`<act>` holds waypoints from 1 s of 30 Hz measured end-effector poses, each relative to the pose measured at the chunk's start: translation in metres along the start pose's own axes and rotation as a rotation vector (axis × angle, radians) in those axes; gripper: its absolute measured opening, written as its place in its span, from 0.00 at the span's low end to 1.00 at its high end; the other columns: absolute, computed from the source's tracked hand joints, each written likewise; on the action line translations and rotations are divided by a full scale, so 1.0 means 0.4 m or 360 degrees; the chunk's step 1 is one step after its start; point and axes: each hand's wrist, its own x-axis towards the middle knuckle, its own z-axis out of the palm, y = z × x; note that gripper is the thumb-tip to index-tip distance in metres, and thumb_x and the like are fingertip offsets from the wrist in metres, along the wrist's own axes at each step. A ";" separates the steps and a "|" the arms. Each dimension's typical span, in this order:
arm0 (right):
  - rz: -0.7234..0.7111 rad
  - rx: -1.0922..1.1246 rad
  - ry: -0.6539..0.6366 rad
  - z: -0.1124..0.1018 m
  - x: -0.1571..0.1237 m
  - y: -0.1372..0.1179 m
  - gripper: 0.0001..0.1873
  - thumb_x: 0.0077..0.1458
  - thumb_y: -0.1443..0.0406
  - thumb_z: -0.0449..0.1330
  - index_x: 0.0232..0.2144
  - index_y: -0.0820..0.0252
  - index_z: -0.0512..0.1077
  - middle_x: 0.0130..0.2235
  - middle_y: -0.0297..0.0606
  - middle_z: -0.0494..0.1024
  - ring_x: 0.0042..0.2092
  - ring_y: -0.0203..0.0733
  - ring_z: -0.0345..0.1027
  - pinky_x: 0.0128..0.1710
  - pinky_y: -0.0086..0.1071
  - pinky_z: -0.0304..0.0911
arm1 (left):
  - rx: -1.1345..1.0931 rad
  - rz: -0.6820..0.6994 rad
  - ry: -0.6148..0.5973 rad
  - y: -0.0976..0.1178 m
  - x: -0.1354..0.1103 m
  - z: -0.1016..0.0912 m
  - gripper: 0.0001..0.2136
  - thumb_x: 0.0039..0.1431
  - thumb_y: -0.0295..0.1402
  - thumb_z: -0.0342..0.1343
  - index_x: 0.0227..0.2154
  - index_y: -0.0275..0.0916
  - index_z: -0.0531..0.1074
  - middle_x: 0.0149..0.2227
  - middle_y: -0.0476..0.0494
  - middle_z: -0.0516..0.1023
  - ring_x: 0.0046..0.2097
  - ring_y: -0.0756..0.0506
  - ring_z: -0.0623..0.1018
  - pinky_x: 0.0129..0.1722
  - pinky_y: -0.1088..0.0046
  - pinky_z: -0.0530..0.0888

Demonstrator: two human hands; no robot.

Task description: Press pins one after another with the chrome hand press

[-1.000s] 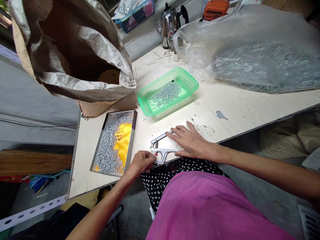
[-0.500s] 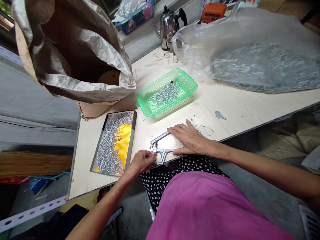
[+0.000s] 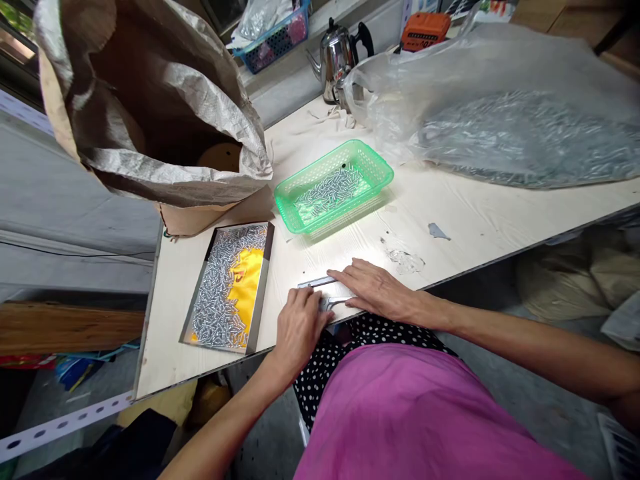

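A silver hand press tool (image 3: 320, 285) lies at the near edge of the pale table (image 3: 470, 220). My right hand (image 3: 373, 290) rests flat on its handles, fingers stretched out and pointing left. My left hand (image 3: 299, 327) covers the tool's head, fingers curled down over it; whether it holds anything small is hidden. To the left lies a flat metal tray (image 3: 227, 287) of small silver pieces over a yellow sheet. Beyond the tool stands a green plastic basket (image 3: 334, 187) with more silver pieces.
A big crumpled paper sack (image 3: 150, 107) stands open at the back left. A clear plastic bag (image 3: 500, 107) full of silver pieces spreads over the right of the table. A steel kettle (image 3: 339, 57), a blue basket (image 3: 273, 33) and an orange box (image 3: 423, 30) sit behind.
My left hand moved right and up from the tool's red-tipped jaw onto its head. My right hand slid left and pressed the handles together; the tool looks closed now.
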 end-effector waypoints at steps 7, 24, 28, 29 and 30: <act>0.0196 -0.0078 -0.0017 -0.024 -0.031 0.006 0.46 0.52 0.58 0.67 0.64 0.69 0.49 0.52 0.54 0.68 0.51 0.54 0.61 0.50 0.47 0.61 | 0.0004 0.0483 -0.0181 -0.019 0.111 0.029 0.32 0.59 0.39 0.60 0.62 0.37 0.54 0.55 0.35 0.68 0.53 0.37 0.69 0.53 0.56 0.70; 0.0244 -0.0238 -0.0202 -0.034 0.013 0.042 0.08 0.64 0.67 0.54 0.32 0.64 0.70 0.34 0.41 0.71 0.38 0.43 0.61 0.39 0.35 0.56 | -0.0205 0.0508 -0.0071 -0.017 0.188 0.044 0.13 0.67 0.40 0.48 0.34 0.37 0.72 0.35 0.42 0.72 0.40 0.42 0.68 0.39 0.66 0.68; 0.0210 -0.0270 -0.0163 -0.017 0.017 0.060 0.08 0.63 0.68 0.54 0.33 0.63 0.71 0.35 0.41 0.72 0.39 0.44 0.61 0.40 0.35 0.56 | -0.0165 0.0452 -0.0023 -0.011 0.183 0.049 0.11 0.65 0.39 0.51 0.33 0.37 0.72 0.35 0.42 0.73 0.40 0.42 0.69 0.39 0.65 0.69; 0.0216 -0.0259 -0.0155 -0.022 0.017 0.063 0.07 0.63 0.67 0.54 0.35 0.63 0.71 0.36 0.42 0.72 0.40 0.44 0.62 0.41 0.36 0.57 | -0.0153 0.0438 -0.0007 -0.011 0.180 0.049 0.11 0.64 0.40 0.53 0.36 0.37 0.73 0.36 0.42 0.73 0.41 0.42 0.69 0.40 0.65 0.70; 0.0221 -0.0236 -0.0160 -0.031 0.016 0.067 0.07 0.62 0.65 0.56 0.37 0.64 0.72 0.38 0.43 0.72 0.41 0.45 0.62 0.42 0.36 0.57 | -0.0143 0.0426 0.0006 -0.011 0.176 0.049 0.11 0.63 0.40 0.54 0.39 0.37 0.73 0.38 0.42 0.73 0.42 0.41 0.69 0.42 0.64 0.71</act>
